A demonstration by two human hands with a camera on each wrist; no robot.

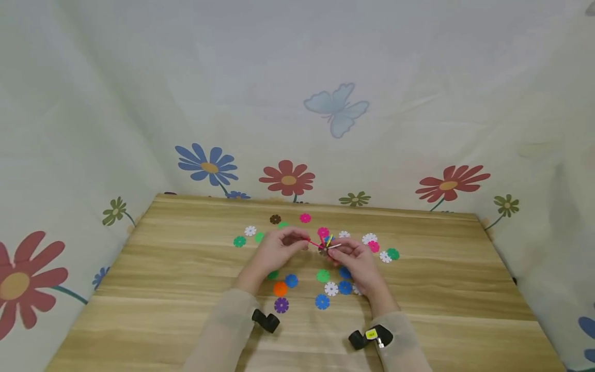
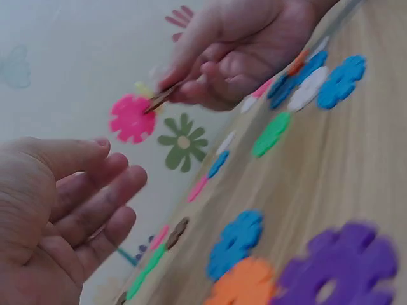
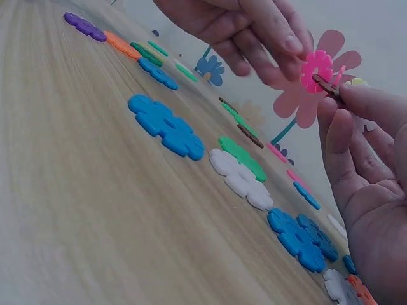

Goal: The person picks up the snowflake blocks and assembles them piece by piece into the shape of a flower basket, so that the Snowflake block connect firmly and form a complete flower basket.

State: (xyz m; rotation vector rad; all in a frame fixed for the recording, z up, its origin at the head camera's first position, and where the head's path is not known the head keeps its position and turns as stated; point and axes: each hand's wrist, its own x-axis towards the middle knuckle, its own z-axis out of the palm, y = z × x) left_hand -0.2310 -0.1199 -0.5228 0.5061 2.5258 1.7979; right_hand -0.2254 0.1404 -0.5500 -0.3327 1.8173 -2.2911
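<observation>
A: Right hand (image 1: 351,257)?

B: Pinching a small cluster of slotted discs (image 1: 325,244) above the tabletop (image 1: 437,305), middle of the spread. The pink disc (image 3: 316,65) stands up in it, with a brown piece (image 3: 327,84) caught under the fingertips (image 3: 340,121)

A: Left hand (image 1: 279,247)?

B: Just beside the cluster. From its own wrist camera the fingers (image 2: 95,206) are loose and half straight with nothing in them; head view hints at a thin red piece (image 1: 314,243) near the tips, too small to be sure. I'd log it as not gripping

A: Loose discs?

B: Flat on the wood all round both hands: blue disc (image 3: 166,126), white disc (image 3: 241,178), green disc (image 3: 240,155), orange disc (image 1: 280,288), purple disc (image 1: 281,305), more behind

A: How to do the joining well?

B: My take: hold the cluster steady by the brown hub, keep the fingers off the open notches, bring the next disc in edge-on so slot meets slot, push straight. Twisting could pop out the pieces already seated

A: Risk?

B: The pinch sits near the slot and may block it
</observation>
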